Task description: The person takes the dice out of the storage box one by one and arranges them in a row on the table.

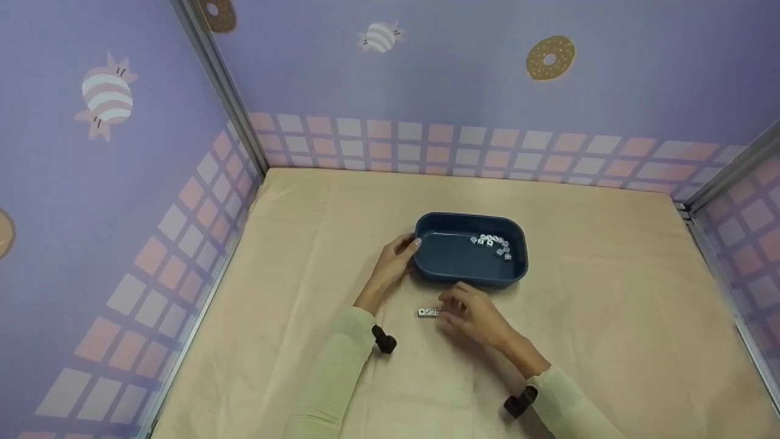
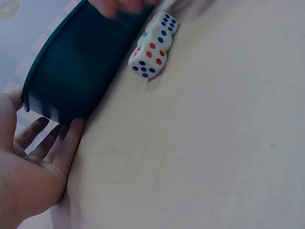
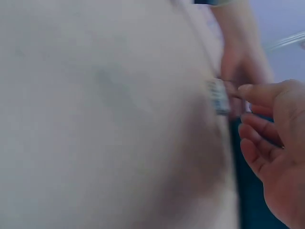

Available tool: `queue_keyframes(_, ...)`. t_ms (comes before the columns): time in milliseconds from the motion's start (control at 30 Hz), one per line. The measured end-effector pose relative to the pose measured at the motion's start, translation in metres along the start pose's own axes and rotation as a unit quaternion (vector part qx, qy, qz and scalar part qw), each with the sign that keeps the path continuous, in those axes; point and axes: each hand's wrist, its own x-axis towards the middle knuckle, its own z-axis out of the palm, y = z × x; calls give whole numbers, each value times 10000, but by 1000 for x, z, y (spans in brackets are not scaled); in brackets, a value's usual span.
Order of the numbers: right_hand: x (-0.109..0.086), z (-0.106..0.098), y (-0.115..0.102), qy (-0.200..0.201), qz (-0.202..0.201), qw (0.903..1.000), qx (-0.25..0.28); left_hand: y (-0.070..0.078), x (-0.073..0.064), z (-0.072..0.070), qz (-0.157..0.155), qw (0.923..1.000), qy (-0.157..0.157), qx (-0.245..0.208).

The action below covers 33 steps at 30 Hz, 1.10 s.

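A dark blue rectangular tub (image 1: 451, 277) stands on the cloth-covered table. My left hand (image 1: 392, 263) holds its left end, thumb at the rim and fingers against the outer wall, as the left wrist view also shows. Several white dice (image 1: 490, 242) lie inside, at the tub's right. In front of the tub, three white dice (image 1: 428, 312) sit side by side in a row; red and blue pips show on the dice (image 2: 147, 62) in the left wrist view. Just right of the row is my right hand (image 1: 478, 314), fingers loosely bent, nothing seen between them. The right wrist view is blurred.
A beige cloth (image 1: 341, 207) covers the table. Patterned purple walls (image 1: 390, 79) enclose it at the back and sides, with a metal post (image 1: 225, 85) at the back left corner. Each wrist wears a small black camera (image 1: 384, 339).
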Motion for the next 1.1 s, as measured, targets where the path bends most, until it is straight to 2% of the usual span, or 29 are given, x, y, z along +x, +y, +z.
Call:
queue_keyframes(100, 10, -25, 1, 287, -221, 9993, -31, 0, 0, -1, 35, 10000, -15, -39)
queue_keyframes(200, 26, -47, 14, 736, -215, 9969, -157, 0, 0, -1, 67, 9999, -30, -102)
queue_keyframes(300, 43, -64, 34, 1082, 132, 9933, -386, 1, 1, 1, 33, 10000, -42, -75)
queue_keyframes(433, 62, -77, 55, 1218, 742, 9884, -517, 0, 1, 4, -61, 10000, -37, 64)
queue_keyframes(633, 79, -76, 68, 1207, 1072, 9862, -359, 0, 0, 4, -99, 9999, 42, 131)
queue_keyframes(800, 82, -70, 75, 1315, 1189, 9834, -398, -2, 0, 3, -27, 10000, -4, 84)
queue_keyframes(1000, 84, -66, 75, 1161, 1199, 9842, -583, -2, -1, 0, 0, 9999, 48, -119)
queue_keyframes(1100, 85, -65, 75, 1102, 1229, 9838, -694, -2, -1, -1, 29, 10000, 25, 40)
